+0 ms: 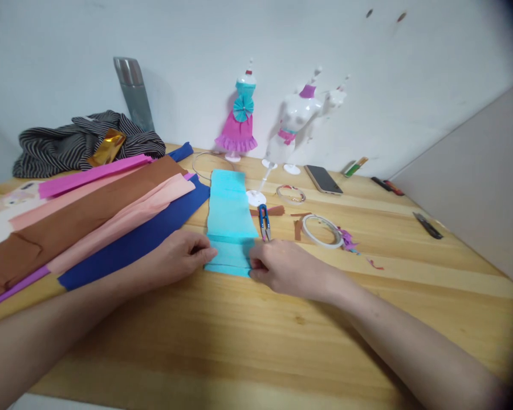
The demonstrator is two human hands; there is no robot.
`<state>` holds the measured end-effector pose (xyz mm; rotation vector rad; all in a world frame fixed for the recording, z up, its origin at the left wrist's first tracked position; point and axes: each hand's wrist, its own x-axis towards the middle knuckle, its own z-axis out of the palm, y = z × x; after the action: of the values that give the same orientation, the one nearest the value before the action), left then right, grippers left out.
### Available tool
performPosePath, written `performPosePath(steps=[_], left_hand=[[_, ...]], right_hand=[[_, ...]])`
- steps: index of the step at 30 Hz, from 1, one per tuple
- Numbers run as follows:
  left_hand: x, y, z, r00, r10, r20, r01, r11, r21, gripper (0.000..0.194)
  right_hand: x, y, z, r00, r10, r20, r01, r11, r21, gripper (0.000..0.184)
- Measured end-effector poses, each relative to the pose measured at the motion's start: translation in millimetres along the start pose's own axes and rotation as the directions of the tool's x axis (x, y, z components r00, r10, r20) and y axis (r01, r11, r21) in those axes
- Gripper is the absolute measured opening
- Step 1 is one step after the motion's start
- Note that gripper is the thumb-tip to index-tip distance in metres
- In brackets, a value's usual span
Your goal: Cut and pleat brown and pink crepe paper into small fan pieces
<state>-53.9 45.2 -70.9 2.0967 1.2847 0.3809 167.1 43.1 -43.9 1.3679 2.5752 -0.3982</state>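
Note:
A turquoise strip of crepe paper lies lengthwise on the table, with a folded band across its near end. On the left edge of that band, my left hand is closed, thumb and fingers pinching the paper. My right hand grips the opposite edge with curled fingers, their tips partly hidden. Just beyond my right hand lie blue-handled thread snips, beside a brown paper scrap. A white roll of tape rests to the right, with purple scraps at its side.
Brown, pink and blue crepe sheets are spread at left, before a striped cloth and a bottle. A dressed mini mannequin and white mannequins stand at the wall. A phone and cutter lie right.

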Motion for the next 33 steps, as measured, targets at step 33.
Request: performPosePath(steps=[33], left_hand=[[2.7, -9.9, 9.4, 0.855, 0.518, -0.012, -0.413, 0.696, 0.587, 0.022]], right_hand=[[13.3, 6.2, 16.7, 0.876, -0.301, -0.376, 0.355, 0.931, 0.08, 0.013]])
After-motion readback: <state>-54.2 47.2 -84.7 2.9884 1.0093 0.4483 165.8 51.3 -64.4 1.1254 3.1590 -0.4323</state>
